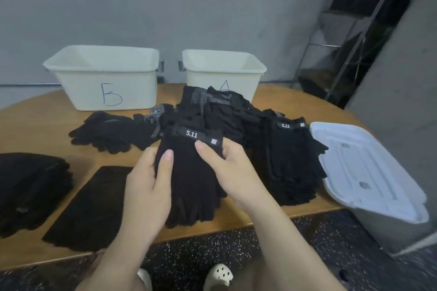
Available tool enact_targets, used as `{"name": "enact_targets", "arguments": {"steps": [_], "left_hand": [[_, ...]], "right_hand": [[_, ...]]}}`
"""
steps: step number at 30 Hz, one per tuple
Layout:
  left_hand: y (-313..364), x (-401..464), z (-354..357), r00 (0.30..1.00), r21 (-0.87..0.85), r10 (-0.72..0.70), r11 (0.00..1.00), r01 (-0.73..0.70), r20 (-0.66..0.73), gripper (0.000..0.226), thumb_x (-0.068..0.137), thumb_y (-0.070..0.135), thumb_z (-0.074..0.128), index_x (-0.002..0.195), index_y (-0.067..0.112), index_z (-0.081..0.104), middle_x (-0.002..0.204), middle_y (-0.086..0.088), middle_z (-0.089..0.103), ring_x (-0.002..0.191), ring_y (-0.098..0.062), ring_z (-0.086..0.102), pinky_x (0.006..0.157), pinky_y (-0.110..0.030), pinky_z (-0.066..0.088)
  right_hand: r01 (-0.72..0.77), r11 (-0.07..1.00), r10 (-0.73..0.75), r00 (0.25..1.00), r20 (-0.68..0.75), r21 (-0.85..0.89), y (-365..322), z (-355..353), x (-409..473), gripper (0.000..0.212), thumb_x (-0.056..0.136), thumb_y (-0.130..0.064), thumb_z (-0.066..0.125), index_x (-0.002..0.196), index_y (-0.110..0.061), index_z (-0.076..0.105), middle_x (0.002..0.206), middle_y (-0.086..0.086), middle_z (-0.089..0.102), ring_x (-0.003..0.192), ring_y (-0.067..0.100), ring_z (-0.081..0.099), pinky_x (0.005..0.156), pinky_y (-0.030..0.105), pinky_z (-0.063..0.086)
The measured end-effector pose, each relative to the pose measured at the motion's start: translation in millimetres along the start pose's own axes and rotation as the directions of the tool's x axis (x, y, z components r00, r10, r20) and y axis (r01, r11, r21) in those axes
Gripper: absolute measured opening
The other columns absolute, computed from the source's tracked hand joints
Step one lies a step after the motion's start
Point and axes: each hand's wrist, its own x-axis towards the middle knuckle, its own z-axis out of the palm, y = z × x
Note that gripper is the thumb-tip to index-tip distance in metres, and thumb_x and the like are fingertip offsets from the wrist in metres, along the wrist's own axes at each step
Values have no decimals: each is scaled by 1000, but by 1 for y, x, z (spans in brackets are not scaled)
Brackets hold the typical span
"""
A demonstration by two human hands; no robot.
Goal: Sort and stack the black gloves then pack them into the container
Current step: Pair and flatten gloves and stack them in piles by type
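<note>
The surface (272,101) is a round wooden top carrying all the stock. At its far edge stand two cream bins: bin B (104,78) on the left and bin A (223,71) on the right. A grey lidded tub (369,172) sits beside the right edge.

Between the bins and the person lies the unsorted heap (212,111) of black gloves. A stacked pile (290,160) with a "5.11" cuff label lies to its right, and darker stacks (30,186) lie at the left.

The held bundle (191,172) of gloves sits at centre — cuff away from the person, glove fingers hanging toward the near edge, long axis running near to far.

The left hand (149,186) grips the bundle's left edge, thumb on top. The right hand (227,168) grips the right edge, its thumb pressed just below the cuff label.

Judgement: the matching "5.11" pile lies just right of the bundle, nearer the right hand — a short rightward transfer, same orientation.
</note>
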Motion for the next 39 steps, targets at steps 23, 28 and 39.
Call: {"name": "enact_targets", "arguments": {"steps": [23,28,39], "left_hand": [[49,-26,157,965,-106,12,994,16,260,24,99,43,52,87,25,61,66,5,66,58,-13,64,54,-40,52],[44,-18,161,952,-109,-51,990,87,302,25,101,32,59,80,19,61,65,4,67,67,0,72,51,-14,44],[33,-12,165,920,32,-29,999,18,391,34,102,43,50,71,28,54,62,11,65,59,-3,60,51,-10,39]], "right_hand": [[-186,968,161,976,-150,-166,-63,-196,14,31,102,-28,61,119,-4,71,113,14,77,107,33,73,89,41,63],[-281,935,237,949,-210,-217,-51,-207,31,41,101,-43,61,116,-6,74,111,12,77,106,34,74,105,61,50],[-217,890,103,952,-287,-400,-41,-209,44,28,101,-36,64,105,-12,77,96,7,80,89,25,78,79,40,65]]}}
